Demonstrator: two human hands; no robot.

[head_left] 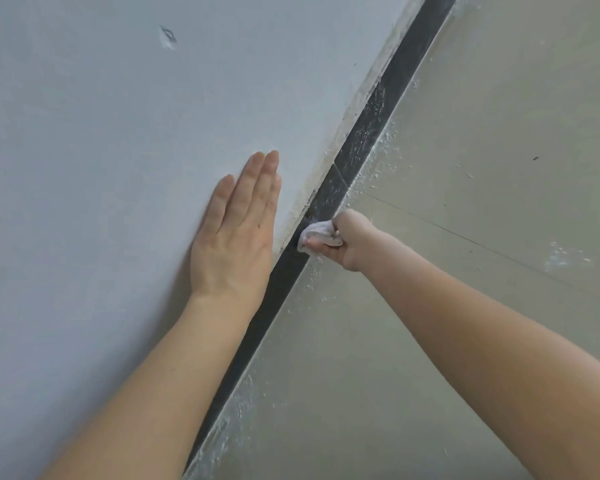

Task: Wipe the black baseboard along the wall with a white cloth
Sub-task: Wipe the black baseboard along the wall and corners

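Observation:
The black baseboard (364,133) runs diagonally from the lower middle to the upper right, between the wall and the floor. Beyond my right hand it is speckled with white dust and plaster; nearer to me it looks dark and smooth. My right hand (347,242) is closed around a bunched white cloth (317,233), which is pressed against the baseboard. My left hand (238,230) lies flat on the wall just left of the baseboard, fingers straight and together, holding nothing.
The pale grey wall (101,133) fills the left half, with a small chipped mark (168,38) high up. The beige tiled floor (482,168) fills the right, with white dust along the baseboard edge and a dusty patch (561,258) further out.

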